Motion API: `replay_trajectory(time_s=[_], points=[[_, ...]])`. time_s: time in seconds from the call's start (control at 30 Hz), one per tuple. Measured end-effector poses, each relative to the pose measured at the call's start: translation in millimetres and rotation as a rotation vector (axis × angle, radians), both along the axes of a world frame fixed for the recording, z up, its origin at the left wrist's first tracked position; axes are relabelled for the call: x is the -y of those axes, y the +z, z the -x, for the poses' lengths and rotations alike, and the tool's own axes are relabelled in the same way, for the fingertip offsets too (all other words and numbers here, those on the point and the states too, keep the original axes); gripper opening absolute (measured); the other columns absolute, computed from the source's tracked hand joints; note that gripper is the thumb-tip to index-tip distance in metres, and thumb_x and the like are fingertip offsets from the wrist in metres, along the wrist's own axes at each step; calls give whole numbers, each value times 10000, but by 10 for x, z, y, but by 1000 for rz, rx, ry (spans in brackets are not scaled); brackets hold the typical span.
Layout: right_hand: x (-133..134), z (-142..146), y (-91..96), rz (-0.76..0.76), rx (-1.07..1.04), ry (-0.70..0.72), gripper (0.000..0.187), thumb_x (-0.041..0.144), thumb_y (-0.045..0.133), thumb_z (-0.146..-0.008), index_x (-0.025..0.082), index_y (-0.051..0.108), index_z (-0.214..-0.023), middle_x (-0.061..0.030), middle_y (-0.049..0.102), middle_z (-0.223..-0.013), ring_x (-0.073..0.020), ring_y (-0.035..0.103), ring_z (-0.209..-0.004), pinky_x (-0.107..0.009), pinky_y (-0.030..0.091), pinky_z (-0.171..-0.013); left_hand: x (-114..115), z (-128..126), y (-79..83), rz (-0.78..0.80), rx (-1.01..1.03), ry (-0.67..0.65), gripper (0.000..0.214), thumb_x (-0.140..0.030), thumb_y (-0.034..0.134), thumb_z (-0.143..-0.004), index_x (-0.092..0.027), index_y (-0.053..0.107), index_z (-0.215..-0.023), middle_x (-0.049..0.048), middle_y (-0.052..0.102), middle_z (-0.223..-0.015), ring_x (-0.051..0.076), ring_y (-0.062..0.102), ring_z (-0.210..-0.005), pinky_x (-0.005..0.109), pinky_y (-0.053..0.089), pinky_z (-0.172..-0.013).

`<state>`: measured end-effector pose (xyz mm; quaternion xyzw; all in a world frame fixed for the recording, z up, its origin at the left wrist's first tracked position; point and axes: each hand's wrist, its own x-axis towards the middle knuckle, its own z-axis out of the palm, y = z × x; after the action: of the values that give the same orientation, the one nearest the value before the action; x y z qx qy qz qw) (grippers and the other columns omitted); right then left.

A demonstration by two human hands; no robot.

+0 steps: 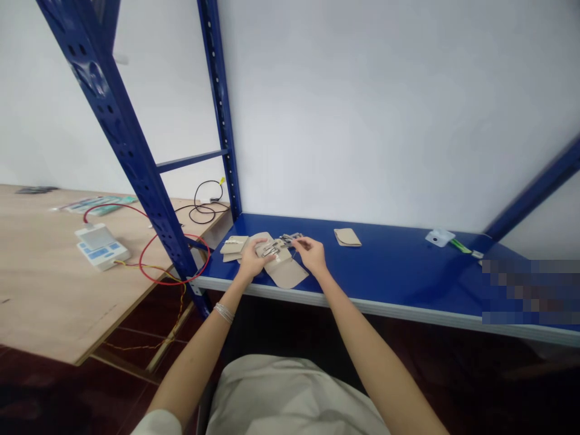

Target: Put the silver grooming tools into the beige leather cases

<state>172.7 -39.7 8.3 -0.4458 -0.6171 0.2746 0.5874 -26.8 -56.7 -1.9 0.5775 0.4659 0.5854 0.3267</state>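
My left hand (252, 258) is closed around the left side of an opened beige case (286, 275) that lies near the front of the blue shelf. Several small silvery metal tools (272, 249) rest on the case by my left fingertips; their exact kind is too small to tell. My right hand (310, 254) pinches at the right end of this metal cluster, its thumb and fingers together on a silvery metal tool (290, 239). To the left of my left hand lies a small pile of beige cases (234, 246). Farther right sits a folded beige case (347, 237).
A blue shelf (389, 272) with blue uprights (131, 145) stands against a white wall. On its right are a clear packet (439, 237) and a green object (461, 245). The wooden table (40, 272) at left holds a white device (102, 248) with a red cable (141, 260).
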Motion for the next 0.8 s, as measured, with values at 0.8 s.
replay_trajectory(time_s=[0.8], points=[[27, 13, -30, 186, -66, -1, 423, 479, 803, -587, 218, 509, -741, 0, 684, -593, -158, 586, -433, -268, 440, -468, 39, -7, 50, -32, 35, -151, 571, -275, 842, -539, -173, 647, -1065, 98, 695, -1058, 265, 662, -973, 388, 524, -870]])
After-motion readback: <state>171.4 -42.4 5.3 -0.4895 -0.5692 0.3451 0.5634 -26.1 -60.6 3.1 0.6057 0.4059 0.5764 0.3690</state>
